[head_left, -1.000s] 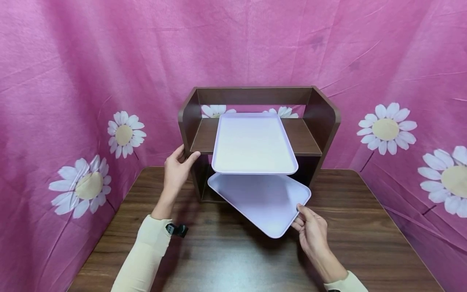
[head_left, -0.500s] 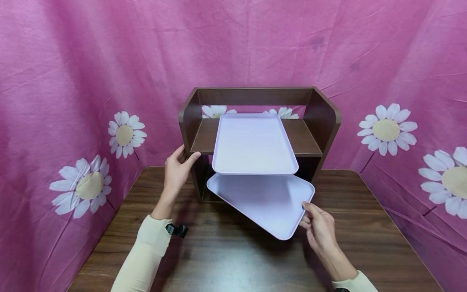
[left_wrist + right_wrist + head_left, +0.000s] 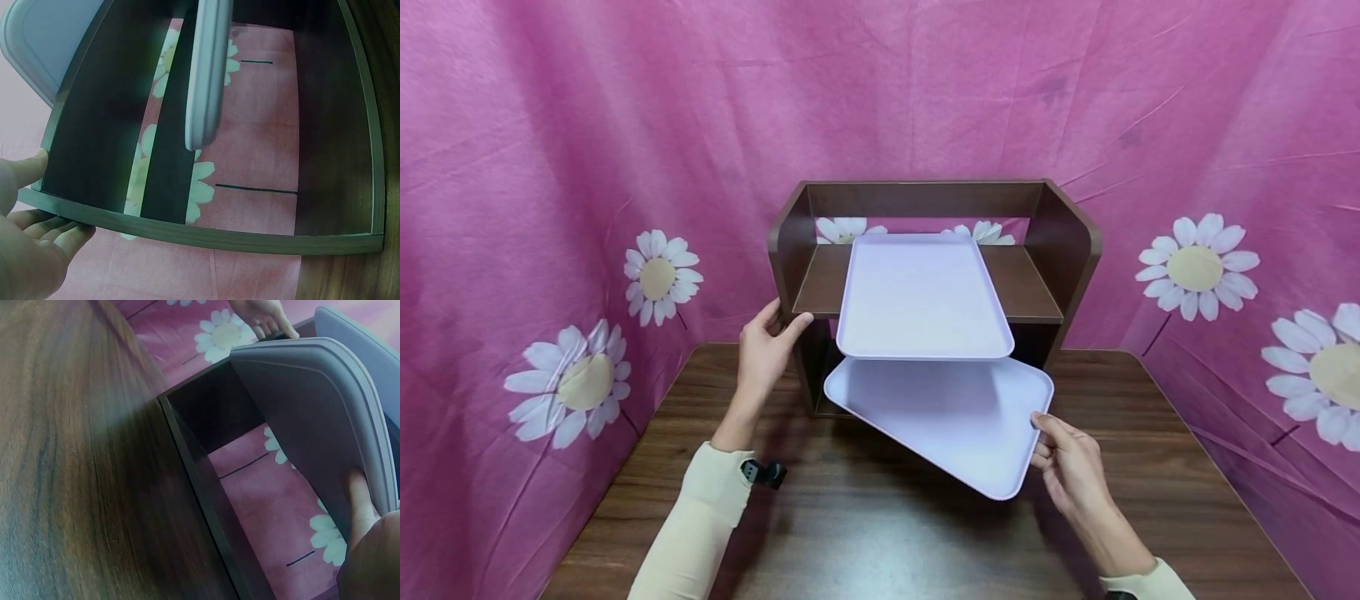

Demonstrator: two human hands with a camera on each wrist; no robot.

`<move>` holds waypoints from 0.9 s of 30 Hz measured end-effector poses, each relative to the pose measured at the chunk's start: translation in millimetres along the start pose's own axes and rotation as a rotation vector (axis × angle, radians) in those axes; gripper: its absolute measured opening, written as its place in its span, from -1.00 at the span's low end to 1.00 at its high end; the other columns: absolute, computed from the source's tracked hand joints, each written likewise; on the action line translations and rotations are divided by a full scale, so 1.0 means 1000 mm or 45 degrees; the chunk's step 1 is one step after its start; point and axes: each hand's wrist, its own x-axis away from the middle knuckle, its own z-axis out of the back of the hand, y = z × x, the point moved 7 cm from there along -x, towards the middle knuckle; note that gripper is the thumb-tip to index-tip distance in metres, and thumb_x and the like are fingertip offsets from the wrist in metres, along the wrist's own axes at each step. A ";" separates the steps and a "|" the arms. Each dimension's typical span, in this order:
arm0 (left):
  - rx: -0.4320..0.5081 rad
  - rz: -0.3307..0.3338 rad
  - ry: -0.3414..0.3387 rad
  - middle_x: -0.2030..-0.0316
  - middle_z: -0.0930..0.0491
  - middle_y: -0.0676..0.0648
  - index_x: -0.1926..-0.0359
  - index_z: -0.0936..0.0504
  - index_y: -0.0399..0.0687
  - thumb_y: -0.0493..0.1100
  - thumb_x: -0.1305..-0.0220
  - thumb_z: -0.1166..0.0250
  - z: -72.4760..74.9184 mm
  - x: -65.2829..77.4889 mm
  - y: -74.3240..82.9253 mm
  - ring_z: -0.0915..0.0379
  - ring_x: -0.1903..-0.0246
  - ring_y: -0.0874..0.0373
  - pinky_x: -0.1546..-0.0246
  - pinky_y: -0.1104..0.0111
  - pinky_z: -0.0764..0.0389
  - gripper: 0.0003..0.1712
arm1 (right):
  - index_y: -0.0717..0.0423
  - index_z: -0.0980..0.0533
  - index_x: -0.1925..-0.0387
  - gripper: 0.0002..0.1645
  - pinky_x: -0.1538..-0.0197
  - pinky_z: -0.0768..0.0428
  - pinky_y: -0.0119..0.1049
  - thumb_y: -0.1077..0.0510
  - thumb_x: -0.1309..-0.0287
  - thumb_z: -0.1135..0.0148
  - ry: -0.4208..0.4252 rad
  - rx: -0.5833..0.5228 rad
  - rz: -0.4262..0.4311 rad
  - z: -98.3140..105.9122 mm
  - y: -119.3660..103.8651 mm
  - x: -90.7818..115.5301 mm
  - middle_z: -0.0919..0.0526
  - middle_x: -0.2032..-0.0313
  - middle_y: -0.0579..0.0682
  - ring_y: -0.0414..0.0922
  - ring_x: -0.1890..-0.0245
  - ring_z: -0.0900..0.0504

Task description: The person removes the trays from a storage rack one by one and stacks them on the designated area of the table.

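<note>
A dark brown desktop shelf unit (image 3: 808, 367) stands on the table, a pale lilac tray (image 3: 925, 296) lying on its upper board and jutting past the front edge. Beneath that one, a second lilac tray (image 3: 947, 425) reaches out of the lower compartment at an angle, clear of the lower board in the left wrist view. My right hand (image 3: 1071, 467) pinches its right edge, thumb on top and fingers underneath. With my left hand (image 3: 763, 350) I grip the unit's left side panel (image 3: 187, 234), thumb at the front edge, fingers (image 3: 72, 240) outside. The upper tray hides the lower tray's back part.
Wood-grain table (image 3: 865, 533) surface extends in front and to both sides of the shelf. A pink cloth (image 3: 925, 92) with white daisies hangs behind and along both sides. On the left wrist sits a black strapped device (image 3: 765, 473).
My right hand has moved right and slightly toward me, swinging the lower tray's front end to the right. The left hand, the shelf unit and the upper tray stay put.
</note>
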 end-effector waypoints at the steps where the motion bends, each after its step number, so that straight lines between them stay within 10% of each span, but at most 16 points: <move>1: -0.001 -0.002 0.000 -0.18 -0.73 -0.27 -0.32 -0.67 -0.17 -0.10 -0.33 -0.55 0.000 0.000 0.000 -0.66 -0.20 0.02 0.02 0.74 -0.58 -0.41 | 0.06 -0.63 0.52 -0.48 0.52 -0.23 -0.47 0.38 -0.57 0.02 -0.002 -0.001 -0.002 0.000 -0.001 0.000 -0.34 0.62 -0.22 -0.21 0.51 -0.02; 15: -0.037 -0.008 0.001 -0.16 -0.74 -0.27 -0.33 -0.67 -0.16 -0.11 -0.34 -0.54 -0.001 -0.001 -0.001 -0.67 -0.19 0.02 0.00 0.70 -0.60 -0.42 | 0.07 -0.62 0.56 -0.44 0.44 0.09 -0.33 0.41 -0.56 0.09 -0.105 0.020 0.008 0.001 -0.011 0.001 -0.27 0.60 -0.18 -0.17 0.51 0.06; 27: -0.005 -0.002 -0.012 -0.16 -0.74 -0.27 -0.32 -0.68 -0.16 -0.10 -0.34 -0.54 0.000 0.000 0.002 -0.66 -0.19 0.00 0.02 0.73 -0.59 -0.42 | 0.03 -0.64 0.54 -0.48 0.55 -0.16 -0.48 0.38 -0.54 0.02 -0.096 0.137 -0.046 0.005 -0.013 0.001 -0.48 0.63 -0.21 -0.26 0.56 -0.13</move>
